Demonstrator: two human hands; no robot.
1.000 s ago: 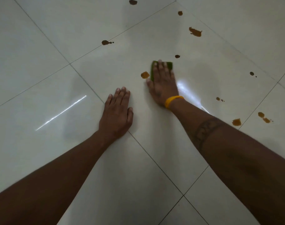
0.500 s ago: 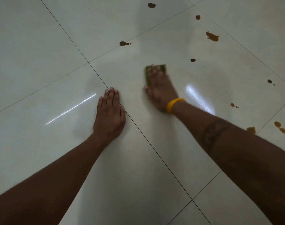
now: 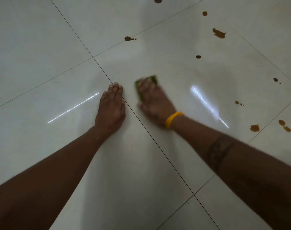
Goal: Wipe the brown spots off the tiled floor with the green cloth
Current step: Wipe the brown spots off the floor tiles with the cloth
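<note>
My right hand point(image 3: 154, 103), with a yellow band at the wrist, lies flat on the green cloth point(image 3: 139, 92) and presses it onto the white tiled floor point(image 3: 158, 163); the hand is motion-blurred and covers most of the cloth. My left hand point(image 3: 111, 107) rests palm down on the floor just left of it, fingers together, holding nothing. Several brown spots lie beyond and to the right: one near a grout line point(image 3: 128, 38), a small dot point(image 3: 198, 56), a larger smear point(image 3: 219, 33), and blotches at the right point(image 3: 254, 128).
Dark grout lines cross the glossy tiles. Two bright light reflections streak the floor, one left of my left hand point(image 3: 73, 107) and one right of my right hand point(image 3: 206, 102). More small spots sit at the top point(image 3: 157, 0) and far right point(image 3: 275, 79).
My right hand slid the cloth left over the brown spot that lay beside it one second ago; that spot no longer shows. The view shifted, and my left hand now sits closer to the right.
</note>
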